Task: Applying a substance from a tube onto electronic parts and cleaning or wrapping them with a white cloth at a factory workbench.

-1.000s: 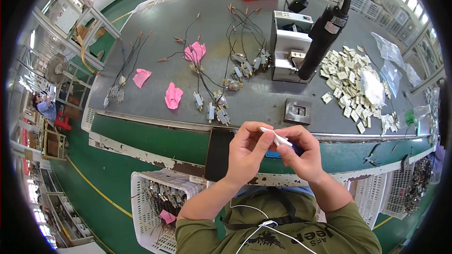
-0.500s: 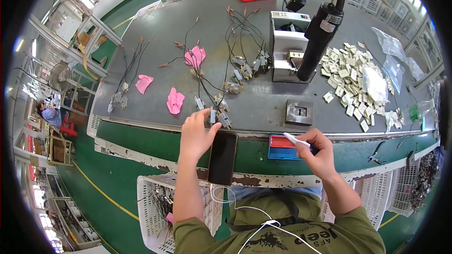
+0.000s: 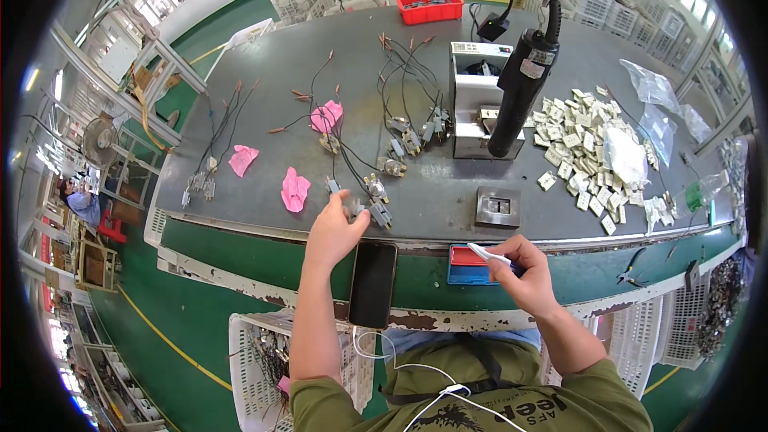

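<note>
My left hand is at the table's near edge, thumb and forefinger closed about a small grey plug-like connector, partly blurred. Several wired connectors lie beside those fingers. In my right hand is a slim white pen-shaped tool, its tip pointing left. Just under that tool sits a blue case with a red inside, partly covered by my right hand. A black phone lies below my left hand.
A steel block stands near the table edge. Behind it are a boxy machine and a hanging black electric screwdriver. White plastic parts are heaped at right, near pliers. Pink scraps lie at left.
The view has shifted slightly, so the table appears lower. The connector in my left hand has tilted and blurred. My right hand keeps the white tool over the blue case.
</note>
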Demonstrator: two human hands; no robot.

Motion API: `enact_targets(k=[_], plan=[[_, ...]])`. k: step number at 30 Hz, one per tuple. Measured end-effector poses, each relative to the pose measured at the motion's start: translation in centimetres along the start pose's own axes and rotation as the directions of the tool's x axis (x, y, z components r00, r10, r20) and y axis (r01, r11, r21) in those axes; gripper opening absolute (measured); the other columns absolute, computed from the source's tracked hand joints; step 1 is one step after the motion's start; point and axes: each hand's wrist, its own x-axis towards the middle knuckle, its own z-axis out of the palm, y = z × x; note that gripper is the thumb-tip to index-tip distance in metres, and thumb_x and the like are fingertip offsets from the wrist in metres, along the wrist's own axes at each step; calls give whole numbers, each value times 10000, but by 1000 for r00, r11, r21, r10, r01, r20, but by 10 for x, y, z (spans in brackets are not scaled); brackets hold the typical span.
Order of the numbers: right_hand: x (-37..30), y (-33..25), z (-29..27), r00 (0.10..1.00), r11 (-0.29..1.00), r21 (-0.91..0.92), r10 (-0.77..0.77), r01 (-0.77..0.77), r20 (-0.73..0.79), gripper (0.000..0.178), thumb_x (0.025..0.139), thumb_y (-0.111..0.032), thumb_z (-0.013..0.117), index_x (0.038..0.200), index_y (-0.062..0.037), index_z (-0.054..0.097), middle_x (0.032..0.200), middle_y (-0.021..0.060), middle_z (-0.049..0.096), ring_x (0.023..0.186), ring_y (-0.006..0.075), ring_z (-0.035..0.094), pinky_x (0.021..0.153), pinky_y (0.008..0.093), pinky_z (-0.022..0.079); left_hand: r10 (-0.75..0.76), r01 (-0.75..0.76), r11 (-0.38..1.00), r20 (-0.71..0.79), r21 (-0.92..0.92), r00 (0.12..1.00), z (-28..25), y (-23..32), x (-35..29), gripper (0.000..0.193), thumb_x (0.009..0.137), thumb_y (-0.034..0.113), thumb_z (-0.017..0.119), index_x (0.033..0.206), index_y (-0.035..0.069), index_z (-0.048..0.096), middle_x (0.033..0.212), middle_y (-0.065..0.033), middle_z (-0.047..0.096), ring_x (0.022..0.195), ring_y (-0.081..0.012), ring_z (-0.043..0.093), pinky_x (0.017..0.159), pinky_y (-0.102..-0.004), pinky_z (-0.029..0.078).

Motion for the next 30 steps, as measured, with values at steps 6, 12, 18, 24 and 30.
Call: enact_targets(k=[6,12,18,24,30], plan=[[0,-5,3,1000,999,23,23,-23,7,112,853,-76,598,939,-15,561,717,11,593,645,44,528,575,187,390,-93,483,400,490,-779,867,-33,-9,5,295,899,345,497,895,65,590,657,11,520,466,-52,408,413,-199,290],[1,-5,2,998,997,41,64,-65,13,117,858,-86,604,944,-19,563,726,13,598,654,41,531,579,187,390,-150,467,-154,488,-871,860,-30,36,-56,363,948,379,436,1012,39,547,676,-82,590,486,-108,561,383,-204,381],[0,-8,5,998,998,35,56,-57,28,124,860,-89,604,950,-17,558,735,18,598,669,42,539,589,186,393,5,634,-36,634,-773,773,1,19,-66,470,964,381,410,1233,4,488,695,-78,598,400,-87,438,380,-201,337],[1,-7,-11,999,998,-50,46,-46,-1,115,858,-74,599,947,-8,567,747,17,598,673,52,546,606,193,417,139,290,-95,276,-952,951,-26,59,-104,290,916,322,545,888,45,463,761,-113,576,473,-139,512,456,-259,450],[14,-34,-36,992,901,-429,-7,62,127,99,811,-65,638,892,-10,622,712,43,613,634,98,578,557,232,438,240,-106,85,-83,-991,967,-19,73,-127,389,784,141,728,1009,56,421,808,-145,589,640,-193,602,556,-260,495]])
